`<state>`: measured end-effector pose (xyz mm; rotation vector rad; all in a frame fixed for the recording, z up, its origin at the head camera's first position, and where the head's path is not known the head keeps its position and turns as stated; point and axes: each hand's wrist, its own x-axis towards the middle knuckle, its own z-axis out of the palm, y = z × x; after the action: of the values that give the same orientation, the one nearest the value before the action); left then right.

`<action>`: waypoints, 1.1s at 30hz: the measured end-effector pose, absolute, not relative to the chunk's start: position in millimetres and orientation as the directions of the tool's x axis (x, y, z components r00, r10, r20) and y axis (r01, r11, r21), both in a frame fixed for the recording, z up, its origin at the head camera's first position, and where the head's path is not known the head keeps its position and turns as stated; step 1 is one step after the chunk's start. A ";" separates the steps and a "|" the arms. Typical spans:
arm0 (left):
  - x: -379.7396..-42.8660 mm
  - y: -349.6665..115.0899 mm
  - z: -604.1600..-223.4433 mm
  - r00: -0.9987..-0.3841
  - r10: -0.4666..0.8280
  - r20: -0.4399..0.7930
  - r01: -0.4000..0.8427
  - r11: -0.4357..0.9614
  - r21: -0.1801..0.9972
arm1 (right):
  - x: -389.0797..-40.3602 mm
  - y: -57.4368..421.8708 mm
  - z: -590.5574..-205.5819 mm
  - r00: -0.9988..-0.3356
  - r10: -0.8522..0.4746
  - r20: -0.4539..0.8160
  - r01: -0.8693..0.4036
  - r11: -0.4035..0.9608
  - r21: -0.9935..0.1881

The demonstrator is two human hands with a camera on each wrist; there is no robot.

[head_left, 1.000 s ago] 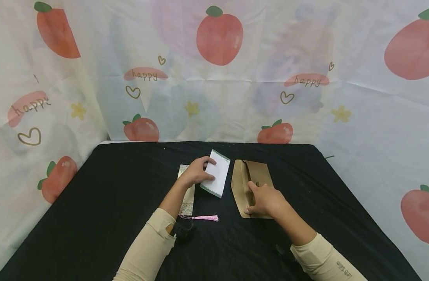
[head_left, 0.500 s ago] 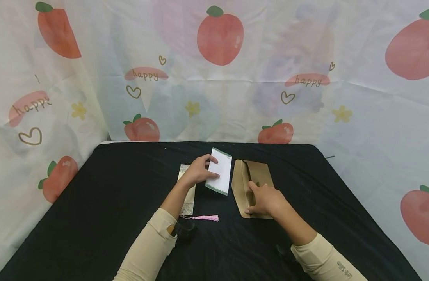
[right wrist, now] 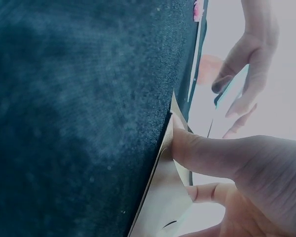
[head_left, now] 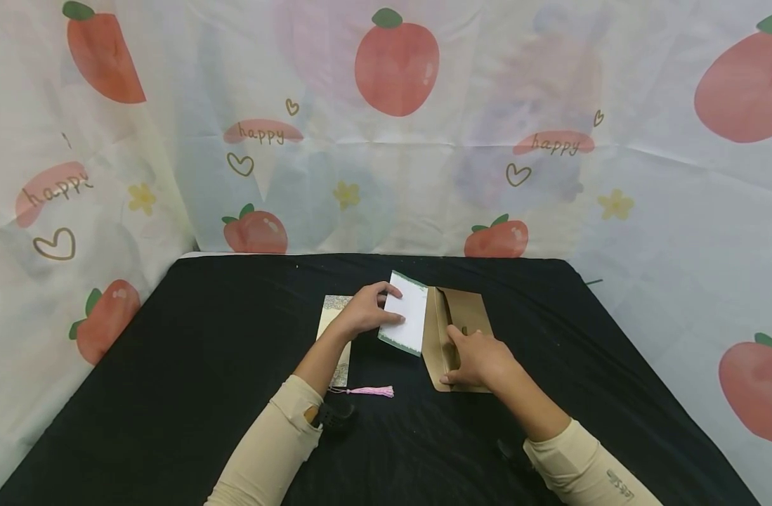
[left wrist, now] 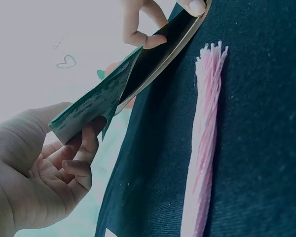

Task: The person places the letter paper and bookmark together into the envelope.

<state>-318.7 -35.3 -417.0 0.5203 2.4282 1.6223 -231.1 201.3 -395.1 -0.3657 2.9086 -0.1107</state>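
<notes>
A white card with green patterned borders [head_left: 407, 320] is pinched between the thumb and fingers of my left hand [head_left: 363, 310]. Its right edge overlaps the flap of a brown paper envelope [head_left: 466, 302] in the head view. My right hand [head_left: 483, 362] holds the envelope near its mouth, thumb at the near end and a finger further along. In the left wrist view the envelope [left wrist: 181, 47] gapes between those fingers, and the green side of the card [left wrist: 96, 98] meets its rim. From the right wrist, the thumb presses the envelope [right wrist: 163, 197].
A cream patterned bookmark [head_left: 343, 369] lies partly hidden under my left forearm, its pink tassel [head_left: 371, 391] pointing right. Black cloth [head_left: 246, 330] covers the table. A printed curtain [head_left: 392, 190] hangs behind and along both sides.
My left hand has carried the card to the right, from the dark cloth beside the envelope to over its flap. The right hand and envelope stay where they were.
</notes>
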 end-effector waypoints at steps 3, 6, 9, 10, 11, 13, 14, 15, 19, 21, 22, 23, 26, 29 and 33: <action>-317.5 -34.2 -416.5 -0.923 0.383 0.038 0.185 0.354 0.917 | -231.2 201.1 -395.1 -0.948 -0.253 -0.194 -0.237 0.966 -0.101; -316.6 -32.8 -416.9 -0.921 0.388 0.029 0.179 0.358 0.917 | -231.3 200.8 -395.2 -0.948 -0.253 -0.194 -0.237 0.966 -0.103; -316.1 -30.9 -417.5 -0.917 0.398 0.021 0.176 0.357 0.917 | -231.6 200.8 -395.4 -0.948 -0.254 -0.193 -0.238 0.966 -0.101; -315.9 -30.2 -417.8 -0.915 0.403 0.017 0.174 0.356 0.918 | -231.7 200.8 -395.4 -0.948 -0.255 -0.192 -0.240 0.966 -0.100; -315.8 -29.4 -418.3 -0.912 0.411 0.013 0.172 0.352 0.920 | -231.6 200.7 -395.2 -0.948 -0.256 -0.191 -0.241 0.965 -0.099; -315.5 -27.9 -419.5 -0.906 0.424 0.003 0.166 0.348 0.923 | -231.5 200.8 -395.2 -0.948 -0.258 -0.189 -0.243 0.965 -0.098; -315.5 -27.1 -420.2 -0.903 0.430 0.001 0.165 0.344 0.924 | -231.3 200.9 -395.1 -0.948 -0.258 -0.187 -0.244 0.965 -0.099; -315.2 -26.3 -420.7 -0.901 0.434 0.001 0.165 0.341 0.925 | -231.2 200.9 -395.0 -0.948 -0.260 -0.186 -0.245 0.964 -0.099; -314.2 -23.6 -422.5 -0.899 0.438 0.012 0.175 0.333 0.926 | -230.5 201.0 -395.0 -0.947 -0.264 -0.185 -0.248 0.963 -0.103; -313.9 -22.4 -423.9 -0.899 0.437 0.022 0.183 0.331 0.926 | -230.3 201.1 -395.2 -0.946 -0.266 -0.187 -0.250 0.962 -0.106; -313.6 -21.8 -424.3 -0.899 0.436 0.025 0.187 0.331 0.925 | -230.2 201.1 -395.3 -0.945 -0.267 -0.188 -0.250 0.962 -0.106; -313.8 -21.1 -425.1 -0.900 0.435 0.027 0.189 0.334 0.923 | -230.3 201.2 -395.4 -0.945 -0.266 -0.189 -0.249 0.963 -0.106; -313.5 -19.3 -426.8 -0.901 0.431 0.039 0.209 0.355 0.911 | -230.7 201.2 -395.4 -0.945 -0.264 -0.192 -0.248 0.963 -0.102; -313.2 -17.7 -427.7 -0.904 0.424 0.051 0.226 0.374 0.900 | -231.2 201.1 -395.2 -0.945 -0.263 -0.193 -0.248 0.964 -0.097; -312.0 -15.8 -427.8 -0.907 0.417 0.061 0.236 0.383 0.893 | -231.9 201.2 -395.6 -0.944 -0.266 -0.195 -0.252 0.963 -0.092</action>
<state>-312.0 -15.8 -427.8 0.5883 2.4630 1.5463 -231.9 201.2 -395.6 -0.3879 2.9073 -0.0973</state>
